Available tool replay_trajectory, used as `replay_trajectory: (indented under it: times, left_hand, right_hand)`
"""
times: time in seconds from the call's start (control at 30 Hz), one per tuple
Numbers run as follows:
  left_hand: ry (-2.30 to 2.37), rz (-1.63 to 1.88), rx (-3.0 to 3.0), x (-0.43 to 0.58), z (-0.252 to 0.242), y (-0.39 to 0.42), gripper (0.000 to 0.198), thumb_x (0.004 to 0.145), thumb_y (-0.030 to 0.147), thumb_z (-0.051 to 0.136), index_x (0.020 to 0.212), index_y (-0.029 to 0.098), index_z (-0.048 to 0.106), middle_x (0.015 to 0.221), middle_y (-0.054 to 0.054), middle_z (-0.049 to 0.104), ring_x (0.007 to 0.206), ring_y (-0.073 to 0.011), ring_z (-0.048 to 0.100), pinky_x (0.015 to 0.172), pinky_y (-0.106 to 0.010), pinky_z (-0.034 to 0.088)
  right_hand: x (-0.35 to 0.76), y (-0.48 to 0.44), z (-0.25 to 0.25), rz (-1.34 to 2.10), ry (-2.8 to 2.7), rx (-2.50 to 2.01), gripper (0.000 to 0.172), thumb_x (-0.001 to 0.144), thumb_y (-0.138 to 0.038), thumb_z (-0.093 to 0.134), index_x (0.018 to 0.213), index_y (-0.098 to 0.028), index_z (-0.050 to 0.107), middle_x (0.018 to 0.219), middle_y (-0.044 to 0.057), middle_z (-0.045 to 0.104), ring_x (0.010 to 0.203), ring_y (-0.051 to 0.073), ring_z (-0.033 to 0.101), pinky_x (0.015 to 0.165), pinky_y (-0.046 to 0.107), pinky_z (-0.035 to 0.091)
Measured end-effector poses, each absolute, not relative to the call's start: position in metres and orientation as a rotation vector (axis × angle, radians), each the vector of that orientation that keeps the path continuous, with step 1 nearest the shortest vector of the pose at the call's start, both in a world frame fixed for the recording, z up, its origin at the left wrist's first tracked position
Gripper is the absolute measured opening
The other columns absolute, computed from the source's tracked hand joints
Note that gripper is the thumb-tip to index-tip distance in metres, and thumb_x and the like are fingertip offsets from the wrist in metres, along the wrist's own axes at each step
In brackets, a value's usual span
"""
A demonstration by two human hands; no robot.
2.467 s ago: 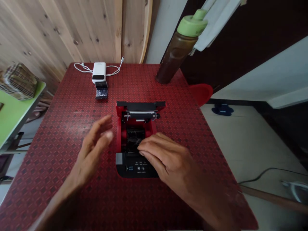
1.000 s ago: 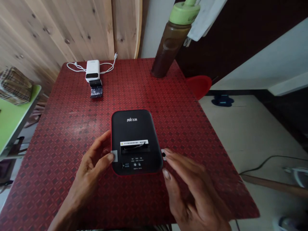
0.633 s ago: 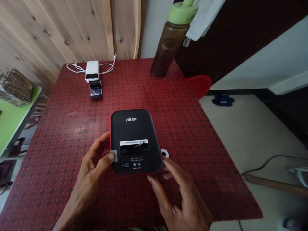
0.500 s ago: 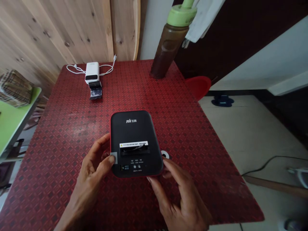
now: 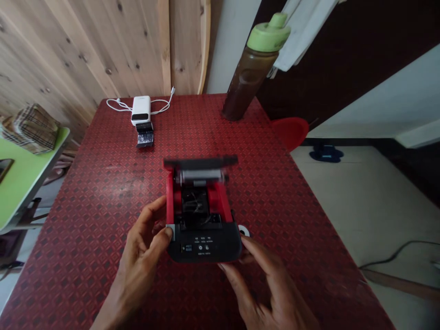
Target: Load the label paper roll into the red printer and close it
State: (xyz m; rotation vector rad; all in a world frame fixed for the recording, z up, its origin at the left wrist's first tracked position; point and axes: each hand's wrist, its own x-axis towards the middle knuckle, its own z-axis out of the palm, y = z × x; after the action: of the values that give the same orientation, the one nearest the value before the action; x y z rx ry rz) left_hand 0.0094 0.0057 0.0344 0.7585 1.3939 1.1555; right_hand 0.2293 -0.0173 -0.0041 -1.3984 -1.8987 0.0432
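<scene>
A black and red device stands on the red patterned table. Its black lid is swung up at the far side, slightly blurred, and shows a red inner bay with a dark roll or part inside. My left hand grips the device's left side, thumb on the grey tab at its near left corner. At the near right corner, my right hand holds the edge between thumb and fingers. A white ring-shaped item shows partly beside the device's right side.
A white power bank with a white cable lies at the back left, a black crumpled strip in front of it. A tall brown bottle with a green lid stands at the back right. Beyond the right edge is a red stool.
The device's lid has sprung from closed to raised, exposing the inside. Both hands keep their hold on the device. The whole view has shifted slightly.
</scene>
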Motion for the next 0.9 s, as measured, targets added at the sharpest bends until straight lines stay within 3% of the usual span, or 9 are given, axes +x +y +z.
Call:
replay_trajectory:
  times: [0.23, 0.47, 0.57, 0.63, 0.73, 0.9]
  left_hand:
    - [1.407, 1.151, 0.768, 0.007, 0.03, 0.004, 0.056, 0.099, 0.048, 0.073, 0.153, 0.032, 0.064, 0.159, -0.009, 0.067, 0.149, -0.0359, 0.06, 0.11, -0.046, 0.058]
    - [1.354, 1.178, 0.786, 0.004, 0.024, -0.001, 0.058, 0.1, 0.052, 0.074, 0.153, 0.034, 0.064, 0.159, -0.007, 0.067, 0.154, -0.0365, 0.055, 0.113, -0.046, 0.056]
    - [1.373, 1.227, 0.788, 0.008, 0.026, 0.001, 0.055, 0.097, 0.054, 0.076, 0.147, 0.03, 0.069, 0.157, -0.008, 0.069, 0.151, -0.0369, 0.058, 0.114, -0.045, 0.056]
    - [1.381, 1.248, 0.778, 0.01, 0.026, 0.001, 0.056, 0.096, 0.054, 0.076, 0.146, 0.029, 0.069, 0.156, -0.008, 0.069, 0.148, -0.0368, 0.06, 0.114, -0.046, 0.056]
    - [1.344, 1.237, 0.761, 0.009, 0.021, 0.0, 0.059, 0.096, 0.054, 0.077, 0.149, 0.03, 0.067, 0.158, -0.009, 0.068, 0.145, -0.0367, 0.062, 0.113, -0.048, 0.057]
    - [1.328, 1.202, 0.782, 0.002, 0.013, -0.002, 0.058, 0.099, 0.052, 0.074, 0.151, 0.03, 0.064, 0.158, -0.011, 0.067, 0.143, -0.037, 0.065, 0.113, -0.05, 0.057]
  right_hand:
    - [0.241, -0.011, 0.01, 0.031, -1.991, -1.315, 0.035, 0.106, -0.025, 0.072, 0.137, -0.01, 0.066, 0.114, 0.013, 0.083, 0.099, 0.021, 0.082, 0.095, 0.03, 0.066]
    - [0.234, 0.05, 0.062, 0.056, -2.17, -1.024, 0.026, 0.104, -0.002, 0.063, 0.127, -0.011, 0.07, 0.115, 0.012, 0.082, 0.107, 0.021, 0.077, 0.103, 0.034, 0.062]
    - [0.203, 0.083, 0.07, 0.216, -2.433, -1.011, 0.023, 0.102, 0.0, 0.064, 0.116, -0.013, 0.075, 0.114, 0.011, 0.082, 0.104, 0.025, 0.078, 0.095, 0.039, 0.065]
    - [0.181, 0.1, 0.071, 0.299, -2.638, -1.098, 0.023, 0.101, 0.001, 0.062, 0.11, -0.014, 0.078, 0.116, 0.013, 0.082, 0.109, 0.028, 0.078, 0.098, 0.044, 0.064]
    - [0.156, 0.113, 0.072, 0.336, -2.814, -1.199, 0.03, 0.101, 0.004, 0.057, 0.116, -0.01, 0.079, 0.119, 0.017, 0.082, 0.11, 0.03, 0.078, 0.097, 0.045, 0.063]
    - [0.142, 0.12, 0.072, 0.2, -2.823, -1.265, 0.036, 0.099, 0.006, 0.056, 0.126, -0.006, 0.077, 0.122, 0.02, 0.081, 0.105, 0.031, 0.079, 0.083, 0.041, 0.062]
